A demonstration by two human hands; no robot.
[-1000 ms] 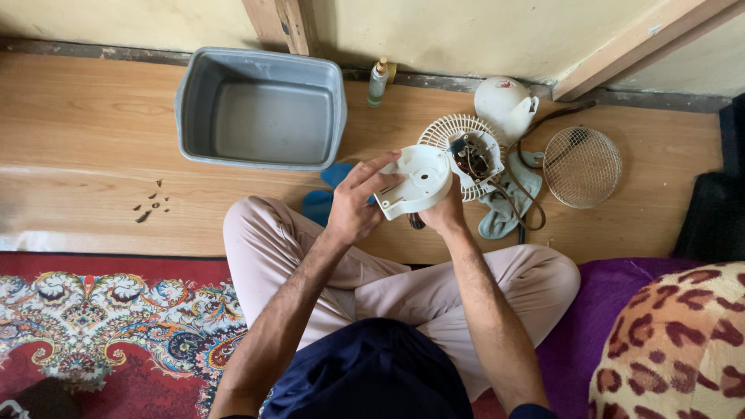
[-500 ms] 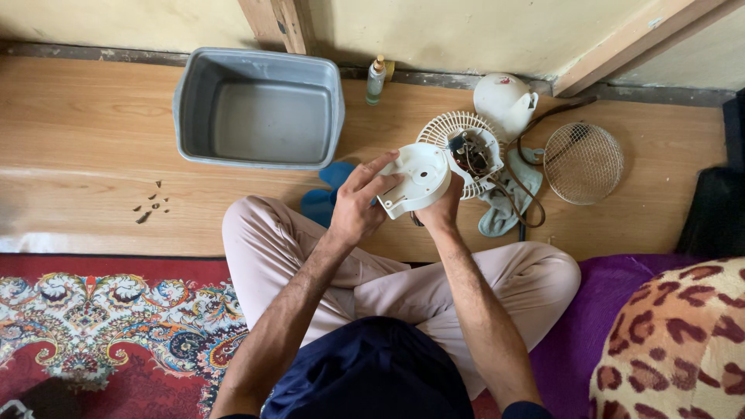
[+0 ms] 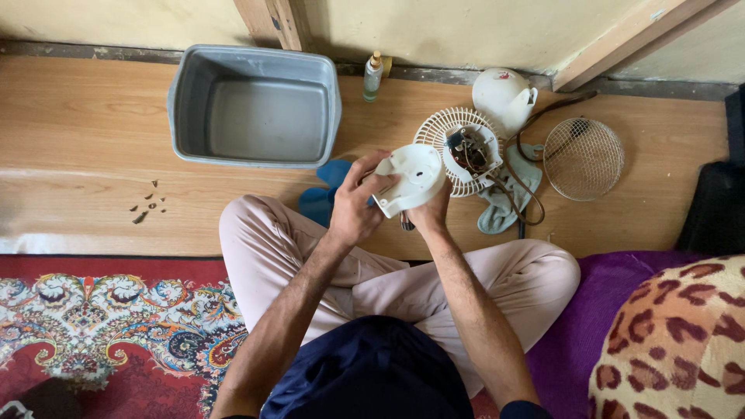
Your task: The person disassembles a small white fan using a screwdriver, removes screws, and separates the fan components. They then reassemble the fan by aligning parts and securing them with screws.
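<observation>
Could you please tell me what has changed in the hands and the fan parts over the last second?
Very little. Both hands, left hand and right hand, keep hold of the white fan cover, barely shifted. The fan grille with its motor, wire guard and grey tub lie as before.

1 head view, looking steeply down, near hands (image 3: 388, 206)

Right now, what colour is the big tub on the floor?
The tub is grey, seen best in the head view.
</observation>
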